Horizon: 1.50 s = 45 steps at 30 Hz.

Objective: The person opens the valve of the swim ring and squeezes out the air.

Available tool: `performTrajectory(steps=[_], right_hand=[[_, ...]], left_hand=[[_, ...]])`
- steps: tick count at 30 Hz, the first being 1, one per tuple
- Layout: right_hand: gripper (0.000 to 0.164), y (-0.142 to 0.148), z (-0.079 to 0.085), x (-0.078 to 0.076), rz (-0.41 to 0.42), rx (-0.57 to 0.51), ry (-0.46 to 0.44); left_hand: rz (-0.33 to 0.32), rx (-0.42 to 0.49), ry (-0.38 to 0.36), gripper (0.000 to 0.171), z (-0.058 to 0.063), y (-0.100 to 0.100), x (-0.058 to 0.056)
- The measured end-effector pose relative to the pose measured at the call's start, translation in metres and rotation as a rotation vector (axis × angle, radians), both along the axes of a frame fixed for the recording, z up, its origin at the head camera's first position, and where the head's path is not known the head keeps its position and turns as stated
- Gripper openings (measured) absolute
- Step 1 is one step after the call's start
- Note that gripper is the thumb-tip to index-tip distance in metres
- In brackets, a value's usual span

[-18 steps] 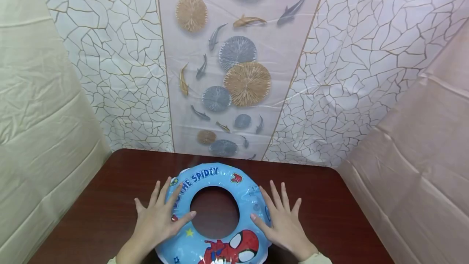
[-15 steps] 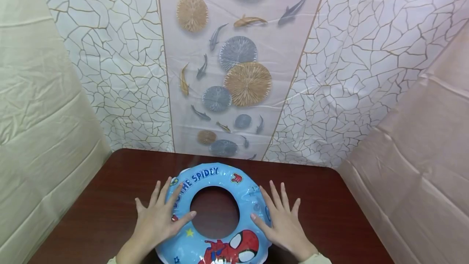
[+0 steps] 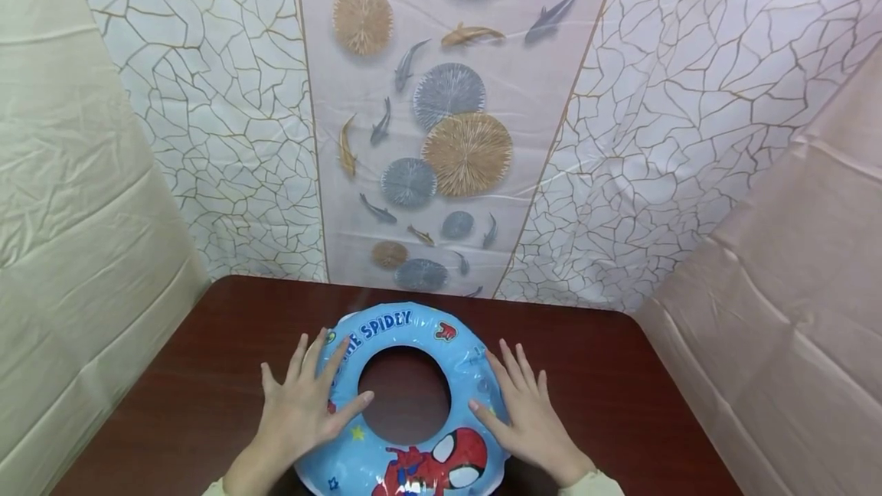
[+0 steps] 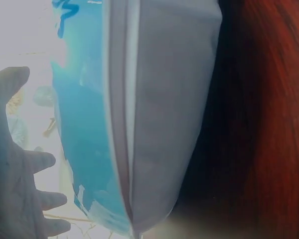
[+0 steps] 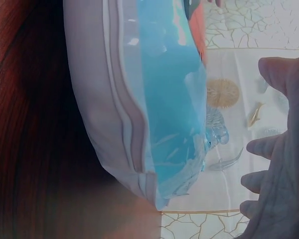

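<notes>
A blue inflatable swim ring [image 3: 403,473] lies flat near the front of the table, printed with a red masked cartoon figure, a yellow star and the lettering "THE SPIDEY". Over its left side my left hand [image 3: 292,412] hovers palm down, fingers spread and thumb reaching the inner hole's edge in the head view. My right hand [image 3: 534,419] is spread likewise over the right side. Both wrist views show a gap between hand and ring, whose underside is white with a seam around it. A clear valve [image 5: 219,135] sticks up from the ring's top.
The dark red-brown wooden table [image 3: 606,396] has rounded back corners. Behind it hangs a cloth backdrop [image 3: 413,136] with koi and round lily-pad patterns. Beige quilted panels flank the table, one at left [image 3: 89,197] and one at right [image 3: 772,274].
Both hands have drifted slightly inward over the swim ring, the left one to the right and the right one to the left. The head view has tilted a little; the ring stays put.
</notes>
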State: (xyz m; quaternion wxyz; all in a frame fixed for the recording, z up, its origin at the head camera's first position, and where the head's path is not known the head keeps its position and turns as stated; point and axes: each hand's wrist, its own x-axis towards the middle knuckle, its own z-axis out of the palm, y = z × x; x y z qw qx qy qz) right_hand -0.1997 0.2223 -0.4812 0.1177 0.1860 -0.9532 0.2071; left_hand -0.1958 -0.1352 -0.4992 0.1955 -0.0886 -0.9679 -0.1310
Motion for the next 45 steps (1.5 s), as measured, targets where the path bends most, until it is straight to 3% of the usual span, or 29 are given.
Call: performTrajectory(steps=[7, 12, 15, 17, 20, 23, 27, 30, 37, 45], right_hand=[[0.079, 0.002, 0.002, -0.002, 0.017, -0.009, 0.038], [0.064, 0.000, 0.004, -0.003, -0.004, 0.010, 0.040], [0.051, -0.001, 0.005, -0.006, -0.008, 0.030, 0.014], [0.044, -0.002, 0.005, -0.009, 0.000, 0.029, 0.005], [0.031, -0.003, 0.005, -0.015, 0.021, 0.011, -0.001], [0.021, -0.002, 0.003, -0.020, 0.035, 0.006, -0.016], [0.014, 0.000, 0.000, -0.023, 0.065, 0.015, -0.043], [0.011, 0.001, -0.001, -0.025, 0.079, 0.009, -0.061], [0.006, 0.003, -0.003, -0.029, 0.082, -0.082, -0.141], [0.023, 0.007, -0.006, -0.034, 0.025, -0.157, -0.193]], left_hand=[[0.008, -0.031, -0.046, 0.096, 0.002, 0.002, 0.003], [-0.030, -0.021, 0.076, 0.089, 0.005, 0.018, 0.012], [-0.114, -0.024, 0.101, 0.084, 0.009, 0.036, 0.024], [-0.202, -0.049, 0.041, 0.084, 0.011, 0.050, 0.034], [-0.352, -0.080, -0.107, 0.085, 0.008, 0.069, 0.044], [-0.484, -0.119, -0.216, 0.086, -0.003, 0.079, 0.047], [-0.580, -0.206, -0.199, 0.080, -0.021, 0.081, 0.046], [-0.596, -0.262, -0.154, 0.077, -0.029, 0.080, 0.045], [-0.592, -0.274, -0.175, 0.080, -0.030, 0.078, 0.045], [-0.601, -0.236, -0.163, 0.080, -0.033, 0.076, 0.045]])
